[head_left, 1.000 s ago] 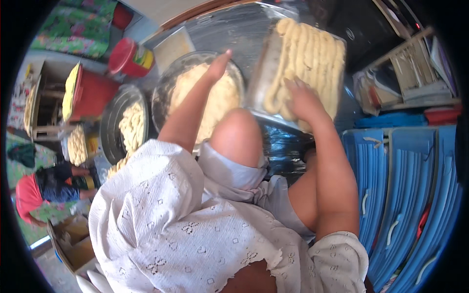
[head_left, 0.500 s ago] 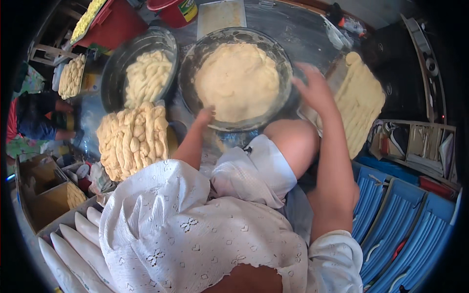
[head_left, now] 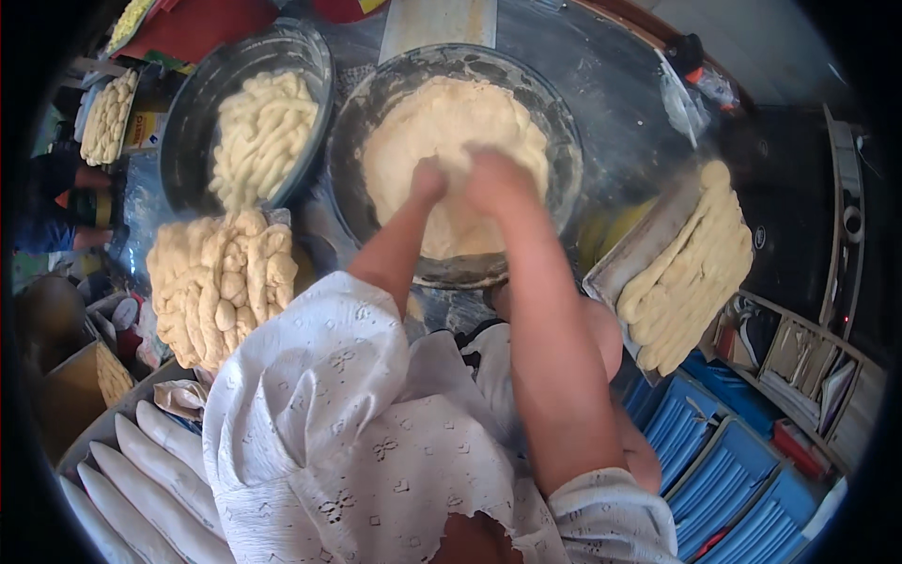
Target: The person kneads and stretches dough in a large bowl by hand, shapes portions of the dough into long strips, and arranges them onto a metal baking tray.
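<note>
Head-high fisheye view, steeply downward

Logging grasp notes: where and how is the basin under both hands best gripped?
The round basin is probably best held by opposite sides of its rim, coming from left and right at once: it is wide, and the rim there stands clear of the dough.

the right hand [head_left: 498, 180] is a blur. the left hand [head_left: 428, 180] hides its fingertips, so its grip is hard to tell. past the hands, to the left, a red bucket [head_left: 344, 7] is cut off on top.
</note>
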{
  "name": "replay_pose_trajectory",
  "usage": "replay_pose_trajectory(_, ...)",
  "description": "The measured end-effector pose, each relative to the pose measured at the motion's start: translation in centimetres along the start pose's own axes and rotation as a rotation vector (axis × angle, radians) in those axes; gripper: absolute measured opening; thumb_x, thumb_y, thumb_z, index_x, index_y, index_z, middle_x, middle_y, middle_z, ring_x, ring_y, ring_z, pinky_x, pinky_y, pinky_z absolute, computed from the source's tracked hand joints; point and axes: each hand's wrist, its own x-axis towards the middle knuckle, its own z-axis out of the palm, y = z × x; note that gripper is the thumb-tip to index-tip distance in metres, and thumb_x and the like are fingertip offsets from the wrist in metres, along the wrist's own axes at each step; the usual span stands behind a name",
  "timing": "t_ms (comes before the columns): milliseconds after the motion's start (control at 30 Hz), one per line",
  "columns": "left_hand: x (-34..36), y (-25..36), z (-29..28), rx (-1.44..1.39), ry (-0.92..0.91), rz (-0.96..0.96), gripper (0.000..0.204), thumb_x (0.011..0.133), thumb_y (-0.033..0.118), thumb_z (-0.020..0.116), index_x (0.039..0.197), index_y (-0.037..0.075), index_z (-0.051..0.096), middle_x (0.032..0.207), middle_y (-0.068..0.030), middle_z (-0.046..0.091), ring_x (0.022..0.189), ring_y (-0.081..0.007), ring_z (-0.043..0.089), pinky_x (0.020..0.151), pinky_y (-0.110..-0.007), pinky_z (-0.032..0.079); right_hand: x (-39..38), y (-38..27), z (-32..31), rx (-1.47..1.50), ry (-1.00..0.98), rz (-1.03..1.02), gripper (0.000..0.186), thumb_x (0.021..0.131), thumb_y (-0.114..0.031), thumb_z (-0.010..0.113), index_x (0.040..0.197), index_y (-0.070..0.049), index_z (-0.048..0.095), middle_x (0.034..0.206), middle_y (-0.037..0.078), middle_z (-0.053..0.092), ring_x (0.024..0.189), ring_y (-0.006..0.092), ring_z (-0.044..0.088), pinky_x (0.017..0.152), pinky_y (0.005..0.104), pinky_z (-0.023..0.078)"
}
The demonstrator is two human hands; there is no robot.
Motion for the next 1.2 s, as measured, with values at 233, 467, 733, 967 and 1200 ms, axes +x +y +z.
replay_pose_trajectory(233, -1.6, 5.3, 3.8, 0.402, 0.322, -0.100, 0.034, 0.072, 0.016, 0.053, 0.105, 0.007, 0.055, 0.106, -0.0143, 0.050, 0.105, -0.0297, 0.046, 0.086, -0.043, 0.037, 0.0, 2.8, -5.7, 0.148, 0.290, 0.086, 0.051, 0.080, -0.033, 0.056, 0.124, -0.008, 0.047, 0.121, 0.018, 0.051, 0.111, 0.0317, 0.049, 0.093, 0.0386, 0.040)
replay_pose_trajectory(467, -0.8, 2.7, 3.0, 0.362, 0.228, 0.162, 0.024, 0.069, 0.015, 0.054, 0.091, 0.006, 0.059, 0.093, -0.0144, 0.053, 0.092, -0.0329, 0.052, 0.081, -0.042, 0.040, 0.1, 2.9, -5.4, 0.179, 0.288, 0.030, 0.052, 0.080, -0.034, 0.057, 0.122, -0.006, 0.049, 0.118, 0.018, 0.054, 0.111, 0.0320, 0.050, 0.093, 0.0375, 0.039)
replay_pose_trajectory(733, -0.4, 3.4, -1.1, -0.103, 0.048, -0.282, 0.045, 0.064, 0.022, 0.064, 0.106, 0.008, 0.054, 0.106, -0.0161, 0.055, 0.098, -0.0361, 0.053, 0.084, -0.041, 0.042, -0.3, 4.2, -5.9, 0.094, 0.278, 0.086, 0.051, 0.082, -0.035, 0.055, 0.123, -0.008, 0.048, 0.118, 0.017, 0.053, 0.108, 0.0312, 0.052, 0.090, 0.0403, 0.043)
replay_pose_trajectory(967, 1.0, 1.6, 1.8, 0.523, 0.109, 0.391, 0.073, 0.069, 0.031, 0.067, 0.132, 0.010, 0.036, 0.135, -0.0182, 0.033, 0.121, -0.0342, 0.037, 0.096, -0.042, 0.036, 0.3, 4.4, -5.5, 0.135, 0.280, 0.061, 0.054, 0.081, -0.037, 0.056, 0.124, -0.006, 0.047, 0.119, 0.018, 0.053, 0.109, 0.0316, 0.052, 0.091, 0.0395, 0.042)
replay_pose_trajectory(1200, 2.1, 9.2, 2.7, 0.349, -0.057, 0.059, 0.055, 0.071, 0.031, 0.065, 0.117, 0.005, 0.047, 0.118, -0.0195, 0.046, 0.107, -0.0334, 0.048, 0.085, -0.044, 0.043, 0.1, 6.0, -6.2, 0.093, 0.270, 0.169, 0.055, 0.081, -0.037, 0.055, 0.125, -0.006, 0.046, 0.119, 0.018, 0.053, 0.109, 0.0321, 0.052, 0.091, 0.0398, 0.042)
